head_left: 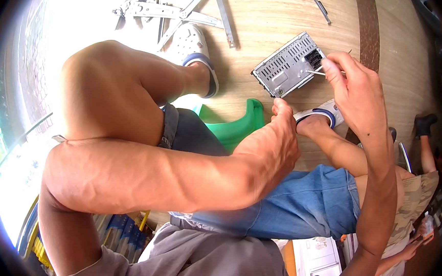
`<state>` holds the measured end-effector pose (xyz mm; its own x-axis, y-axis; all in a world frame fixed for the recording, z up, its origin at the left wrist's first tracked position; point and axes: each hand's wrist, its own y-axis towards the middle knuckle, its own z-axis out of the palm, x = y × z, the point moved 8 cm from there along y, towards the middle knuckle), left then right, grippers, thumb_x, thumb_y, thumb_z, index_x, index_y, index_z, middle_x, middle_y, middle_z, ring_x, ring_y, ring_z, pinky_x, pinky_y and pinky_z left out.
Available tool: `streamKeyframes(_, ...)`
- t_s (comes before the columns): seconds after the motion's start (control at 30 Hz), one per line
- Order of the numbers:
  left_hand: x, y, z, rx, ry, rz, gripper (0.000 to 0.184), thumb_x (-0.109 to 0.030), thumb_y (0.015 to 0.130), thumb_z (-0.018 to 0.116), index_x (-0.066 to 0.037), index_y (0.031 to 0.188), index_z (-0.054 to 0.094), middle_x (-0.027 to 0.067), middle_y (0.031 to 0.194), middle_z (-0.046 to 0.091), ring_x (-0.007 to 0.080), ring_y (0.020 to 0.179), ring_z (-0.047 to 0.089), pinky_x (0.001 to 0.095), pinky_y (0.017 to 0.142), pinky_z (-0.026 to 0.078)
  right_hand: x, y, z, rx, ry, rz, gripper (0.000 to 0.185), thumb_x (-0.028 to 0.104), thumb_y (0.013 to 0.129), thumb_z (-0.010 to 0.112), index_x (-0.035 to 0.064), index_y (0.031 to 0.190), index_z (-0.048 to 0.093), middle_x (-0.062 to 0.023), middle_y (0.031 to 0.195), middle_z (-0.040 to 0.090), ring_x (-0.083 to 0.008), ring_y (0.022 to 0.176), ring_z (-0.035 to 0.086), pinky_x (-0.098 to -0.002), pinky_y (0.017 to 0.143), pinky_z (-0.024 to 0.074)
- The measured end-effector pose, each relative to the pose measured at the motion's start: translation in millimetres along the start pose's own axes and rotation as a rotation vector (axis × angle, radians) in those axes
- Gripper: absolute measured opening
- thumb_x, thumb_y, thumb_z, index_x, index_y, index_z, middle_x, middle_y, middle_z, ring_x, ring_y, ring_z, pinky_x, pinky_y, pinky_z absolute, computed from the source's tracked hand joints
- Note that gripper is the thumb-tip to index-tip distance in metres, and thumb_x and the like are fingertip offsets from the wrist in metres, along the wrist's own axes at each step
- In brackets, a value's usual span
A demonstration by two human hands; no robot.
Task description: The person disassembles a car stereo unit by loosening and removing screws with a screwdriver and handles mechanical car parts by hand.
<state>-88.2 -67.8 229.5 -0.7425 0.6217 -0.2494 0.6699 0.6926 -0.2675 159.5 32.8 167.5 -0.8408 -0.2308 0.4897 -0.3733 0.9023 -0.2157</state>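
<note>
A silver car stereo with rows of vent slots is held tilted over the floor, its black connector socket at the right end. My left hand is closed at its lower corner, the thumb by a small round screw; the fingers underneath are mostly hidden. In a pinch, my right hand grips a thin pale rod, whose tip lies against the stereo's face beside the socket. Whether this rod is a screwdriver shaft or another tool I cannot make out.
A green plastic stool sits below the stereo, between my legs. Metal scissor-type arms lie on the tiled floor at upper left, near my clog. A small dark rod lies farther off. Another person is at the right.
</note>
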Motion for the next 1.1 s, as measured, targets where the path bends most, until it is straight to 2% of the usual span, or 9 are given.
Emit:
streamKeyframes(0.13,2,2,-1,0.015,-0.005,0.028,0.015,-0.015,0.086,0.069,-0.010,0.096,0.079,0.0060,0.093,0.076,0.0238,0.092,0.074,0.0418,0.072,0.056,11,-5,-5,-0.131,-0.012,-0.149,0.019,0.005,0.098,0.065,0.0014,0.116,0.067,-0.0163,0.099,0.070,-0.0288,0.079,0.071,-0.0359,0.073,0.0561)
streamKeyframes(0.23,-1,8,2,0.028,-0.009,0.038,0.015,-0.014,0.086,0.069,-0.010,0.095,0.079,0.0058,0.092,0.076,0.0237,0.092,0.074,0.0418,0.071,0.057,15,-9,-4,-0.141,-0.045,-0.161,0.021,0.004,0.098,0.064,0.0024,0.119,0.067,-0.0157,0.096,0.070,-0.0278,0.078,0.070,-0.0363,0.070,0.0535)
streamKeyframes(0.33,-3,9,4,0.038,0.000,0.042,0.014,-0.014,0.086,0.069,-0.010,0.094,0.079,0.0057,0.092,0.076,0.0235,0.091,0.074,0.0417,0.070,0.057,2,-7,-1,0.002,-0.052,-0.072,0.026,-0.001,0.096,0.063,0.0029,0.121,0.066,-0.0158,0.102,0.070,-0.0283,0.081,0.071,-0.0362,0.072,0.0554)
streamKeyframes(0.53,-1,3,5,0.041,0.048,0.019,0.014,-0.014,0.086,0.069,-0.010,0.093,0.080,0.0054,0.090,0.077,0.0231,0.090,0.074,0.0416,0.068,0.057,18,-12,-4,-0.062,-0.068,-0.199,0.022,-0.001,0.096,0.064,0.0014,0.117,0.066,-0.0165,0.104,0.069,-0.0293,0.085,0.072,-0.0368,0.076,0.0583)
streamKeyframes(0.67,-6,27,12,0.087,0.087,0.057,0.013,-0.013,0.086,0.069,-0.009,0.092,0.080,0.0052,0.089,0.077,0.0229,0.089,0.075,0.0415,0.067,0.057,8,-12,0,-0.018,0.003,-0.096,0.022,0.000,0.096,0.064,0.0013,0.118,0.066,-0.0169,0.104,0.068,-0.0315,0.086,0.072,-0.0369,0.078,0.0576)
streamKeyframes(0.83,-24,119,99,0.308,0.195,0.199,0.013,-0.013,0.086,0.070,-0.009,0.091,0.080,0.0050,0.088,0.077,0.0226,0.088,0.075,0.0414,0.066,0.057,4,-10,0,-0.047,0.006,-0.104,0.022,0.003,0.095,0.064,0.0019,0.117,0.066,-0.0170,0.110,0.067,-0.0353,0.088,0.070,-0.0392,0.080,0.0564)
streamKeyframes(0.93,-23,153,146,0.390,0.191,0.224,0.012,-0.013,0.086,0.070,-0.009,0.091,0.081,0.0048,0.088,0.077,0.0225,0.088,0.075,0.0413,0.065,0.057,17,-10,-5,-0.072,-0.025,-0.222,0.021,0.003,0.095,0.063,0.0024,0.116,0.067,-0.0156,0.109,0.068,-0.0366,0.089,0.069,-0.0418,0.081,0.0554)
streamKeyframes(1.07,-29,180,162,0.442,0.146,0.256,0.012,-0.012,0.085,0.070,-0.009,0.090,0.081,0.0047,0.087,0.078,0.0223,0.087,0.076,0.0413,0.064,0.057,16,-5,2,0.019,-0.140,-0.119,0.020,0.006,0.095,0.059,0.0027,0.112,0.069,-0.0155,0.109,0.068,-0.0398,0.095,0.068,-0.0461,0.085,0.0546)
streamKeyframes(1.1,-35,182,157,0.500,0.118,0.239,0.013,-0.013,0.087,0.069,-0.013,0.093,0.081,0.0067,0.095,0.079,0.0246,0.094,0.076,0.0410,0.069,0.059,11,-3,3,-0.005,-0.128,-0.119,0.019,0.009,0.096,0.058,0.0020,0.110,0.068,-0.0174,0.107,0.068,-0.0417,0.096,0.068,-0.0474,0.085,0.0547)
